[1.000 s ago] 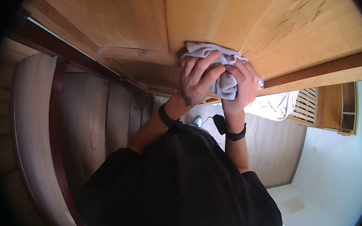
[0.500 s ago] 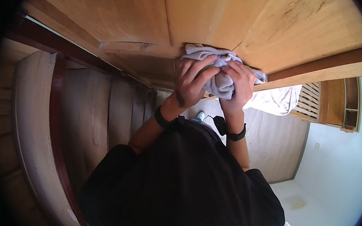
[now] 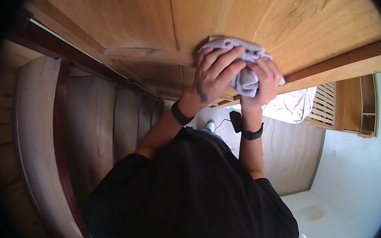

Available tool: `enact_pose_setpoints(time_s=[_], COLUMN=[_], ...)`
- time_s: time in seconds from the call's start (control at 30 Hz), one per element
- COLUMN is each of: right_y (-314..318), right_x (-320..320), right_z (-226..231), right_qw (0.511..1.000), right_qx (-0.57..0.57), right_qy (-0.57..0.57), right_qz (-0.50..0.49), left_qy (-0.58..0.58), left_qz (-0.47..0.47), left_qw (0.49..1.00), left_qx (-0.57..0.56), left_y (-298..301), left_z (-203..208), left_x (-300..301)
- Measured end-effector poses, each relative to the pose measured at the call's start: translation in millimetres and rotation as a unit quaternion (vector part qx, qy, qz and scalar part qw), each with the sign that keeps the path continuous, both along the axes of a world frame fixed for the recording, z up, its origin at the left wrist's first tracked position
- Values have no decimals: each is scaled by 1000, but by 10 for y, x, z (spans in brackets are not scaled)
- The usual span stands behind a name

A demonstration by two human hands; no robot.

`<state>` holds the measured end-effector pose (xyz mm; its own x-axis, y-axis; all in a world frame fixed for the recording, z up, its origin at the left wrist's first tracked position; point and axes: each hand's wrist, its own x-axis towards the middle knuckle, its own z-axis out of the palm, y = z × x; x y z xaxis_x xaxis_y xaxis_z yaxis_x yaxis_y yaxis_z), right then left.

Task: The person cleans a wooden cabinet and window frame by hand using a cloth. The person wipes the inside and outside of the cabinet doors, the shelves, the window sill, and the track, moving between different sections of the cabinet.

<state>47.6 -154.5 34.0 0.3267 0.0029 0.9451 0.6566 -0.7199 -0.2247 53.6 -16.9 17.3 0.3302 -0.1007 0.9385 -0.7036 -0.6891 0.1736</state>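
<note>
A bunched, pale grey-lilac cloth (image 3: 248, 81) is pressed against the wooden panel (image 3: 216, 13) in front of me. My left hand (image 3: 216, 72) lies over the cloth's left part, its fingers bent and gripping the fabric. On the right part, my right hand (image 3: 263, 80) is curled round the cloth as well, close beside the left. Folds of cloth stick out beyond the fingertips and show between the two hands. The fabric hides the spot of panel beneath it. Each wrist wears a black band.
A wooden rail (image 3: 342, 61) runs along the panel's right edge. Left of me are a dark red post (image 3: 60, 104) and wooden boards (image 3: 92, 115). Below right stand a slatted wooden bed frame (image 3: 325, 105) with a white sheet (image 3: 290, 104), over a grey floor (image 3: 291, 149).
Both hands and the cloth have slid to the right and slightly farther up the panel. My grip on the cloth looks the same.
</note>
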Motion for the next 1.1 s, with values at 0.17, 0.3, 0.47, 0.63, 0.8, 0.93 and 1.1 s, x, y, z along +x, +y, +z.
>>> enact_pose_setpoints(time_s=[0.17,0.3,0.47,0.63,0.8,0.93,1.1], right_y=[68,96,36,112,145,191,311], right_x=[-228,-271,-314,-66,-174,-235,-285], right_z=[-208,-126,151,167,-242,-287,-186], right_qw=[996,995,998,1000,998,995,991], right_qx=[-6,12,-29,15,9,25,18], right_qy=[83,100,24,9,64,91,118], right_qz=[18,21,44,-1,28,30,56], left_qy=[111,134,22,8,19,57,80], left_qz=[-16,-23,-83,9,18,2,-15], left_qw=[994,991,994,1000,999,998,997], left_qx=[9,-6,-65,-11,-47,-41,-8], left_y=[144,154,152,98,22,131,345], left_z=[-348,-256,-105,122,-332,-312,-256], left_x=[-336,-365,-235,-37,-119,-241,-266])
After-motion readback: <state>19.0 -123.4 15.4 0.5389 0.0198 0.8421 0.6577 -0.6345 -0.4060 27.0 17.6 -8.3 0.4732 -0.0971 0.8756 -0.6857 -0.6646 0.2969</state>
